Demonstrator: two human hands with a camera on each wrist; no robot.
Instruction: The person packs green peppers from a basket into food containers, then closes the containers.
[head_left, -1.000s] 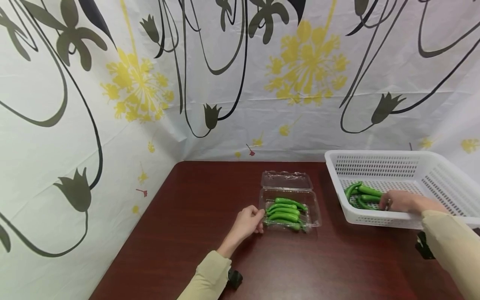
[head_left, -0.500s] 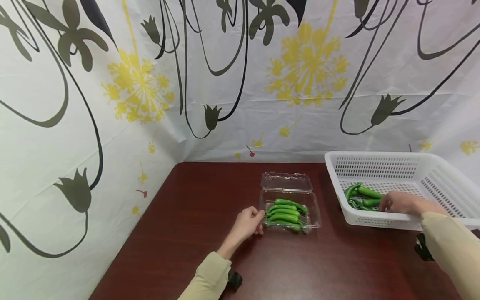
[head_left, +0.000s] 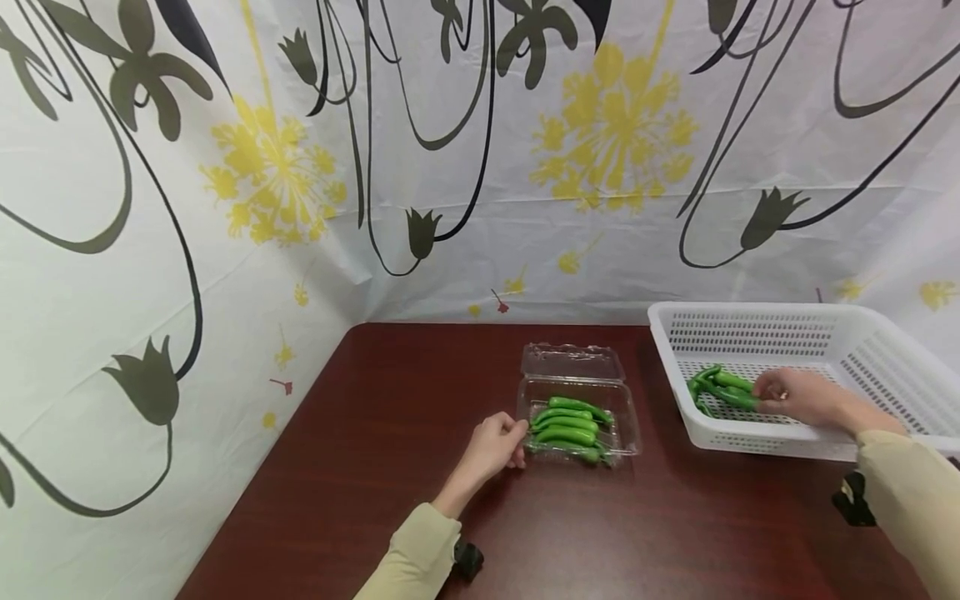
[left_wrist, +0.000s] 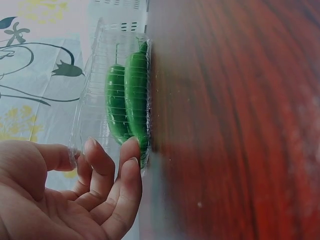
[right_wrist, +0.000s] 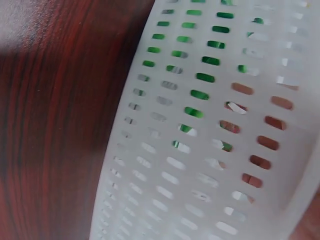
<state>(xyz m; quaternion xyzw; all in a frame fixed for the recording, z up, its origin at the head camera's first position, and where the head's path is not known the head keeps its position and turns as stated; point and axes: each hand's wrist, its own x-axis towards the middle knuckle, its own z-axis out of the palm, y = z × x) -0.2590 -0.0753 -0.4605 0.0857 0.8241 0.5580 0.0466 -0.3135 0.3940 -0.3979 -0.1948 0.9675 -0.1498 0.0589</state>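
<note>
Right hand [head_left: 802, 397] is pinching a green pepper [head_left: 735, 398] near basket's [head_left: 757, 437] near-left corner, long axis pointing left toward clear box [head_left: 573, 364]; left hand [head_left: 491, 443] is pinching its edge

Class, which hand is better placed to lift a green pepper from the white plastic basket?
Probably the right hand: inside the basket, pinching a pepper; the left hand grips the clear plastic box.

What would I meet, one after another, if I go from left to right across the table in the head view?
Left hand → clear plastic container → green peppers inside the white basket → right hand.
</note>
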